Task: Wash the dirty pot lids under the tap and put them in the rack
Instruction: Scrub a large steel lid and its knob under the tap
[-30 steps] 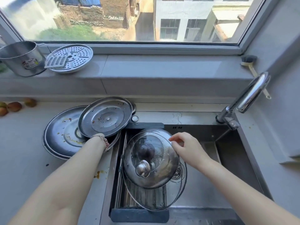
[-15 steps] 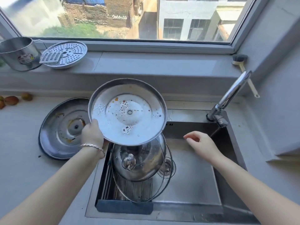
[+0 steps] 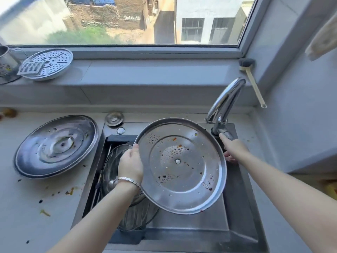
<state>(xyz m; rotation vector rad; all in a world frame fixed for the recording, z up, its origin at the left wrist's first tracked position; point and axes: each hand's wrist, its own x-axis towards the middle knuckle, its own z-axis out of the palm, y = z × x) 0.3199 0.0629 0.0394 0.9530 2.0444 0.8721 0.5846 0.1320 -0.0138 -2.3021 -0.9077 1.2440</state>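
Observation:
My left hand (image 3: pixel 130 161) grips the left rim of a round steel pot lid (image 3: pixel 182 165) and holds it tilted over the sink (image 3: pixel 237 207). The lid's inner side faces me, spotted with food specks. Under the lid's left edge, glass lids (image 3: pixel 111 167) stand in the dark rack (image 3: pixel 125 236) at the sink's left side. My right hand (image 3: pixel 231 148) reaches past the lid's right rim, and a fingertip touches the lever at the base of the chrome tap (image 3: pixel 226 99). No water runs. A larger dirty steel lid (image 3: pixel 56 145) lies on the counter to the left.
A small steel disc (image 3: pixel 114 118) sits behind the sink. On the window sill are a perforated steamer plate (image 3: pixel 47 63), a metal pot (image 3: pixel 5 64) and a brush (image 3: pixel 253 79). Food scraps (image 3: pixel 70 190) dot the counter left of the sink.
My left hand lifted the smaller steel lid off the counter and has carried it right, over the sink. My right hand left the glass lid and rose to the tap lever.

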